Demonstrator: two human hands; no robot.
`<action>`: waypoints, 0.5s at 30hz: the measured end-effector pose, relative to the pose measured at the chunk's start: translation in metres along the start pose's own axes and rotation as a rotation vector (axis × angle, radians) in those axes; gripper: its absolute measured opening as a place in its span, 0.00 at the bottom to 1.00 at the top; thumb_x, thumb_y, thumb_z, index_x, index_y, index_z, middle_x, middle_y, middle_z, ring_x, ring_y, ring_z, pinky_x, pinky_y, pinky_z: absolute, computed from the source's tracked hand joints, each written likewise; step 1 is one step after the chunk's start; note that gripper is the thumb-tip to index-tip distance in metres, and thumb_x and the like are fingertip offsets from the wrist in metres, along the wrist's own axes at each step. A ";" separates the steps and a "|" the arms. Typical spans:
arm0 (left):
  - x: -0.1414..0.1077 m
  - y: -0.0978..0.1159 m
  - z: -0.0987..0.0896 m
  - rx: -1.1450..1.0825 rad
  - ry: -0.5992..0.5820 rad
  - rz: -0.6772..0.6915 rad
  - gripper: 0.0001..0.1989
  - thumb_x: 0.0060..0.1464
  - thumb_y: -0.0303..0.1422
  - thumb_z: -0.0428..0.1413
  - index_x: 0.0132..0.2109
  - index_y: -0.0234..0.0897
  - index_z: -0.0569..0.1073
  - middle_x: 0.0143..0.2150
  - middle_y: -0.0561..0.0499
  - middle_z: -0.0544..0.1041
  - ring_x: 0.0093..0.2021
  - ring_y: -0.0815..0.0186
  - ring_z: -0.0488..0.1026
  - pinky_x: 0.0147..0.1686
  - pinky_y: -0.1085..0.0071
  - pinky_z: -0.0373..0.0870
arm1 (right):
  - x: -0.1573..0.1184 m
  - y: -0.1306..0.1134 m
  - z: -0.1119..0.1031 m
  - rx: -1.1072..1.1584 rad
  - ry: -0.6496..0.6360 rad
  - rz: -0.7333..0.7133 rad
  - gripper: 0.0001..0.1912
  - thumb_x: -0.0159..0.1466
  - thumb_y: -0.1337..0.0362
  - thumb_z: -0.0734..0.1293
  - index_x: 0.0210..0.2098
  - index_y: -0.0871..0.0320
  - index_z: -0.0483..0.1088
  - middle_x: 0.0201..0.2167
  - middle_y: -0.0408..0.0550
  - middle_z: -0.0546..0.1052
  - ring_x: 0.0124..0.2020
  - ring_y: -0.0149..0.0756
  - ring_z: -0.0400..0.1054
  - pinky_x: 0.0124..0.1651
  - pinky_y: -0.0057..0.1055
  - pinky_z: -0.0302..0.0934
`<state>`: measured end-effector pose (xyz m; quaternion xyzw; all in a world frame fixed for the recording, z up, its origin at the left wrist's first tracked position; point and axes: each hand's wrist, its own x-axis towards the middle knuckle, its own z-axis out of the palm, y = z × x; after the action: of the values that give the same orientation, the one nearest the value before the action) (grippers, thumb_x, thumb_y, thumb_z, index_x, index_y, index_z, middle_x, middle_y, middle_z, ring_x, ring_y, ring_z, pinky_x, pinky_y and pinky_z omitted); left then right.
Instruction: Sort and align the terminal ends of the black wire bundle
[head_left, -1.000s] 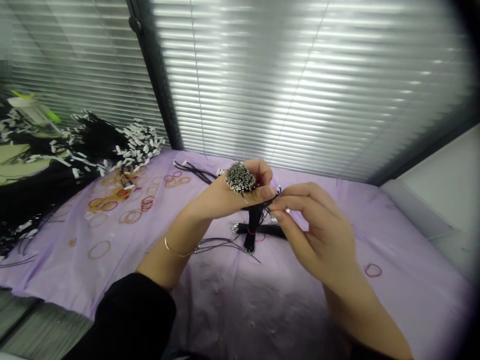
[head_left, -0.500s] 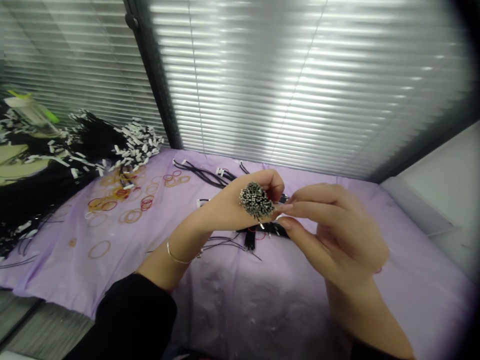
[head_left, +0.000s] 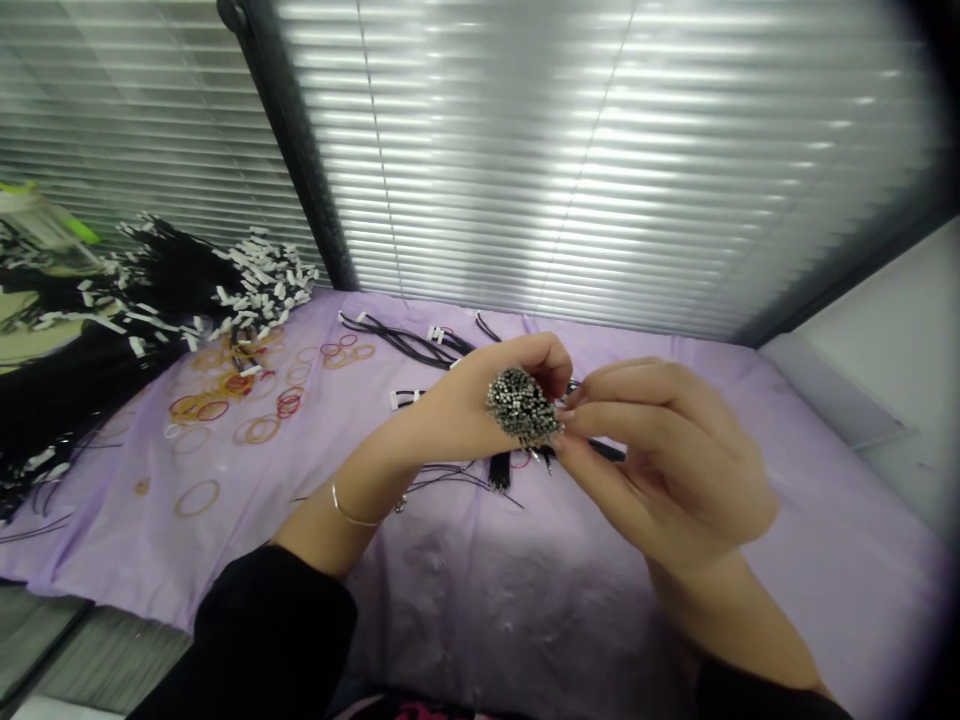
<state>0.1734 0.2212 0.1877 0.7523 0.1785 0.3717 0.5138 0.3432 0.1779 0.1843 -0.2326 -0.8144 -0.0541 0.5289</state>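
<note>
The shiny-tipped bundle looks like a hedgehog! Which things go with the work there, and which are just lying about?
Part of the work:
Shiny-tipped bundle, held in the left hand
Right hand, with its fingertips at the bundle's edge

Lying about, it seems (no hand is on them):
Loose rubber bands
Pile of white-ended black wires
Bottle

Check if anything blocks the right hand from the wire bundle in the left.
Nothing visible does: the right hand is at the edge of the wire bundle held in the left hand.
</note>
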 end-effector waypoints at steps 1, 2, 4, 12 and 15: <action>0.000 -0.001 0.000 0.002 0.001 0.013 0.13 0.47 0.32 0.62 0.34 0.35 0.65 0.31 0.54 0.65 0.30 0.72 0.63 0.28 0.73 0.61 | 0.000 0.000 0.000 0.006 -0.005 -0.005 0.12 0.55 0.76 0.70 0.37 0.59 0.70 0.33 0.48 0.72 0.35 0.35 0.69 0.34 0.34 0.66; 0.001 -0.001 0.000 0.003 0.002 0.030 0.13 0.47 0.31 0.62 0.34 0.35 0.65 0.31 0.54 0.65 0.30 0.73 0.62 0.29 0.74 0.61 | 0.001 0.000 0.001 0.010 -0.011 -0.008 0.12 0.55 0.77 0.70 0.37 0.60 0.69 0.33 0.48 0.72 0.35 0.34 0.69 0.35 0.34 0.66; 0.001 -0.002 0.000 0.008 0.006 0.056 0.13 0.46 0.30 0.63 0.34 0.34 0.66 0.31 0.54 0.66 0.32 0.73 0.63 0.30 0.74 0.62 | 0.001 0.001 0.001 0.016 -0.027 -0.018 0.11 0.55 0.77 0.70 0.37 0.61 0.69 0.33 0.48 0.71 0.35 0.33 0.68 0.36 0.33 0.65; 0.001 -0.001 -0.002 -0.012 -0.008 0.062 0.16 0.44 0.32 0.65 0.36 0.33 0.66 0.32 0.52 0.67 0.31 0.72 0.64 0.31 0.73 0.63 | 0.003 0.005 -0.002 -0.029 -0.051 -0.056 0.11 0.57 0.74 0.68 0.38 0.57 0.67 0.33 0.46 0.71 0.34 0.33 0.68 0.33 0.34 0.65; 0.001 -0.001 -0.006 0.046 -0.022 0.080 0.15 0.44 0.31 0.65 0.34 0.33 0.66 0.31 0.53 0.67 0.31 0.73 0.63 0.30 0.76 0.62 | 0.005 0.005 -0.002 -0.051 -0.029 -0.039 0.10 0.57 0.73 0.69 0.36 0.56 0.67 0.31 0.45 0.72 0.32 0.33 0.67 0.32 0.33 0.63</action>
<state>0.1697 0.2267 0.1882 0.7745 0.1513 0.3795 0.4830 0.3453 0.1835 0.1886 -0.2309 -0.8248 -0.0819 0.5097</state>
